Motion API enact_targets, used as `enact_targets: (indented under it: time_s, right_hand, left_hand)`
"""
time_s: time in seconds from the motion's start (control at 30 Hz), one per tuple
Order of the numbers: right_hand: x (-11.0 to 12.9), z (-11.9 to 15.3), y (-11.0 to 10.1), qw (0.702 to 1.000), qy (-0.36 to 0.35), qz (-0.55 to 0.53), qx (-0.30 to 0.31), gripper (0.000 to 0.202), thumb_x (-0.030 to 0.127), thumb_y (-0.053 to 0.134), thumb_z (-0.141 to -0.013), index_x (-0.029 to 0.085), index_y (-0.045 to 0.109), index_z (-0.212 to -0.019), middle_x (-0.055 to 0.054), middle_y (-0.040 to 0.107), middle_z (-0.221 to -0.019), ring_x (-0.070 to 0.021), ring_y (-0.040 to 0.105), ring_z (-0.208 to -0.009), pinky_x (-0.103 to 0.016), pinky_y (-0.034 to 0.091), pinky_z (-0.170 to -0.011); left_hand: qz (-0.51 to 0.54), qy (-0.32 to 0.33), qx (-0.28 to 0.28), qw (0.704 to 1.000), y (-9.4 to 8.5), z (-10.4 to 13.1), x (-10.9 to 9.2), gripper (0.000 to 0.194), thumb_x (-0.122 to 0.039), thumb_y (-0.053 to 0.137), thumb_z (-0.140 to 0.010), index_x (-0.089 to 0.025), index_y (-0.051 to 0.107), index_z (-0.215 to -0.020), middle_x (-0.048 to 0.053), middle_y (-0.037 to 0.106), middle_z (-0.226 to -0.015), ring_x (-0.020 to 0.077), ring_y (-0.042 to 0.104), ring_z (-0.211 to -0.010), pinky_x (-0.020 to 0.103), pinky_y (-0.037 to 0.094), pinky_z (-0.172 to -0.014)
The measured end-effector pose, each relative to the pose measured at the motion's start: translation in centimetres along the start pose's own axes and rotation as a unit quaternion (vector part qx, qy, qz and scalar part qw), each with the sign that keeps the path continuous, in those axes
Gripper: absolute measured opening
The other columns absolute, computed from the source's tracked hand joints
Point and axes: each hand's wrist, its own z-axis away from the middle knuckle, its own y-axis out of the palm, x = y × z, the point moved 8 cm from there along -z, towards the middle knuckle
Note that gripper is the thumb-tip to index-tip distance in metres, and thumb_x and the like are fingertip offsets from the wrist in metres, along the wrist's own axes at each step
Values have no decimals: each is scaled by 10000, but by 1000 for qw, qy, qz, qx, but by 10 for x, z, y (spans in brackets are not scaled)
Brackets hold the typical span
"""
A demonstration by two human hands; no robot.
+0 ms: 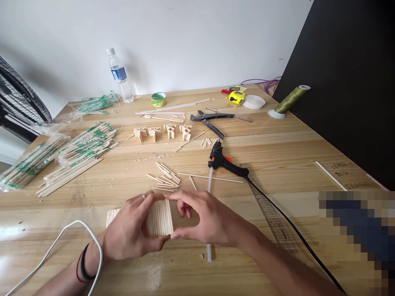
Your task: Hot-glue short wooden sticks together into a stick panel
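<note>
A panel of short wooden sticks laid side by side [157, 220] is near the table's front. My left hand [132, 228] is closed over the panel's middle, thumb along the near edge and fingers on the far edge. With thumb and forefinger, my right hand [210, 218] pinches the two ends of the stick at the panel's right edge [169, 217]. My left palm hides part of the panel. Just beyond lie loose cut sticks [166, 179]. A black glue gun [224, 158] rests to the right, with a clear glue stick [210, 185] in its back.
Several small stick-built pieces [169, 132] stand farther back, near black cutters [210, 120]. Bundles of wrapped chopsticks [83, 144] are at left. A water bottle [120, 78], green tape [159, 99], tape measure [236, 97] and thread spool [291, 100] stand behind. A ruler [268, 209] lies right; a white cable [55, 250] crosses left.
</note>
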Motion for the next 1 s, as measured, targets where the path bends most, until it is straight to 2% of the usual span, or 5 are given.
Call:
enact_targets:
  time_s: [0.57,0.73,0.8,0.9,1.0]
  right_hand:
    - [0,2,1,999,-6,-46,-28,633,437,926,-753,214,680,-1291,51,626,-780,-118,564,-670,-236,475,-639]
    - [2,0,-19,995,-16,-97,-20,658,572,866,-779,215,701,-1308,30,684,-788,-141,633,-711,-258,526,-704]
    - [-5,1,-49,992,-10,-90,-93,431,545,717,-940,199,742,-1196,-3,720,-793,-167,672,-751,-292,546,-754]
    - [-26,19,-112,943,39,60,-325,246,416,621,-997,204,740,-1033,-55,740,-907,-213,683,-847,-344,546,-807]
    - [-54,31,-143,896,86,185,-395,190,331,603,-945,212,707,-1051,-84,702,-986,-255,664,-906,-412,548,-875]
  left_hand:
    - [-5,3,-27,1000,-6,0,-3,667,-291,764,-792,-267,425,-1366,80,710,-1153,277,730,-981,380,581,-823]
    - [18,-13,-13,1000,-5,0,-3,663,-296,774,-789,-278,419,-1348,68,711,-1167,257,732,-958,366,585,-823]
    - [15,-25,-14,999,-6,1,-2,643,-306,774,-793,-275,421,-1329,65,711,-1159,255,730,-953,363,584,-825]
    - [21,-53,-17,998,-8,3,4,572,-323,755,-812,-269,443,-1289,54,720,-1106,253,729,-928,358,581,-796]
    - [28,-65,-34,997,-10,5,10,566,-343,753,-817,-264,456,-1293,68,731,-1133,267,737,-951,362,584,-793]
